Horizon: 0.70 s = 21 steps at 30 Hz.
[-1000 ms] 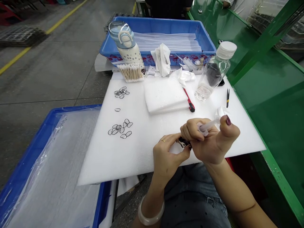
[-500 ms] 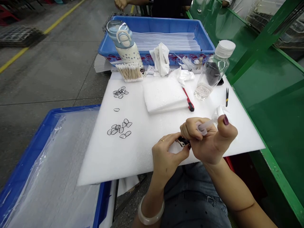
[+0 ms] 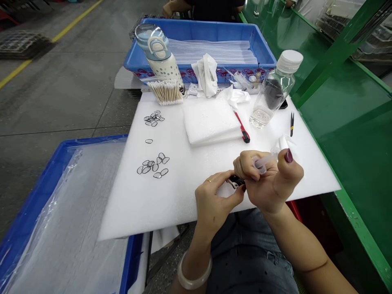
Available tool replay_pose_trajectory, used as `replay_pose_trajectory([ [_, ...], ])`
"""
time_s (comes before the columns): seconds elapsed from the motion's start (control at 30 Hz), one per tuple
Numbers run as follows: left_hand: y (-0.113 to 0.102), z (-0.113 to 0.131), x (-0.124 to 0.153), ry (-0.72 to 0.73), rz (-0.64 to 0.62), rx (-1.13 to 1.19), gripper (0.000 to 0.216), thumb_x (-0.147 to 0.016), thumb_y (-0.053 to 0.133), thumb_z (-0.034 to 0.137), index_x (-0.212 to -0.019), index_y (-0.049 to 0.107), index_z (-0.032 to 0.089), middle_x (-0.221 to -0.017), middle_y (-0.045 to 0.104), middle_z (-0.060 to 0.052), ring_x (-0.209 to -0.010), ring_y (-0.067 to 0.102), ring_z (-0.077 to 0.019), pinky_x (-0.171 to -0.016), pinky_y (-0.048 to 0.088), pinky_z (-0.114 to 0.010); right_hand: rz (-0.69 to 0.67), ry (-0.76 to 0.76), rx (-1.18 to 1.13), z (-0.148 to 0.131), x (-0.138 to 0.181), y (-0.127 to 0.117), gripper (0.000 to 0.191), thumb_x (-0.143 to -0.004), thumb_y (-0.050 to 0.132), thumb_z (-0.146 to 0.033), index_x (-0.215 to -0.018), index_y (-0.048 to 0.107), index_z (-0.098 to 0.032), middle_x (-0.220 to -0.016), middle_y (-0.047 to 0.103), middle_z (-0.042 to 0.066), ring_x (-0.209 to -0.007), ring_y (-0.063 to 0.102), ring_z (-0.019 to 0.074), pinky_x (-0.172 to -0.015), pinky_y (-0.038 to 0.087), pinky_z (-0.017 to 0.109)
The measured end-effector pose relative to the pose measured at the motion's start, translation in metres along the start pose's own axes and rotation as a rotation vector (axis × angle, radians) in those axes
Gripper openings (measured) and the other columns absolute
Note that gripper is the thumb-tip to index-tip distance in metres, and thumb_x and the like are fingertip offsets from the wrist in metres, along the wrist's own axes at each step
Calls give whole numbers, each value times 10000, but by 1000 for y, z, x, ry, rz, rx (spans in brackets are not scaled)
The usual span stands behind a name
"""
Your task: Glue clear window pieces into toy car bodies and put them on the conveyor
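My left hand pinches a small black part with pale edges between thumb and fingers, just above the front of the white foam sheet. Wrapped around a clear plastic syringe is my right hand, its thumb raised at the plunger end. The syringe's tip is hidden behind the right fingers, close to the black part; I cannot tell whether it touches. Several thin black rings lie on the foam at the left, in a far group, a near group and one single ring between.
Behind stand a white foam block, red cutter, cotton swabs, tumbler, clear bottle and tweezers. A blue tray is at the back, a blue bin low left, a green partition right.
Both hands keep nearly the same pose on the black part and the syringe. The view has shifted slightly, and the other person's hand at the back has lowered and moved right.
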<state>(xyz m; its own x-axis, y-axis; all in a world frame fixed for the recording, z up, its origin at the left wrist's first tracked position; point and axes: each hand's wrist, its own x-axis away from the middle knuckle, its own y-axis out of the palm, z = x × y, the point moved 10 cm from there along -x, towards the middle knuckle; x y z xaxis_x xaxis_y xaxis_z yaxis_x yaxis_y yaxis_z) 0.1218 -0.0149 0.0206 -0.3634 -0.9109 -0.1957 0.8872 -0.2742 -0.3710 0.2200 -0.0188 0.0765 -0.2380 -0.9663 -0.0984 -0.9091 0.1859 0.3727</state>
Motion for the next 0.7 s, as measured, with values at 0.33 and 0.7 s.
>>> replay_pose_trajectory([
  [0.33, 5, -2, 9, 116, -72, -93, 325, -699, 717, 173, -1019, 688, 220, -1053, 731, -28, -994, 677, -236, -893, 544, -395, 173, -390, 255, -52, -62, -15, 662, -888, 148, -799, -569, 314, -243, -617, 434, 15, -587, 463, 149, -633, 449, 325],
  [0.7, 8, 4, 19, 290, -5, -327, 403, -836, 633, 158, -1224, 556, 238, -1302, 601, -93, -1187, 605, -283, -935, 543, -430, 289, -354, 687, -62, -50, -101, 280, -814, 584, -487, -784, 552, -211, -768, 604, -2, -730, 572, 142, -689, 435, 275],
])
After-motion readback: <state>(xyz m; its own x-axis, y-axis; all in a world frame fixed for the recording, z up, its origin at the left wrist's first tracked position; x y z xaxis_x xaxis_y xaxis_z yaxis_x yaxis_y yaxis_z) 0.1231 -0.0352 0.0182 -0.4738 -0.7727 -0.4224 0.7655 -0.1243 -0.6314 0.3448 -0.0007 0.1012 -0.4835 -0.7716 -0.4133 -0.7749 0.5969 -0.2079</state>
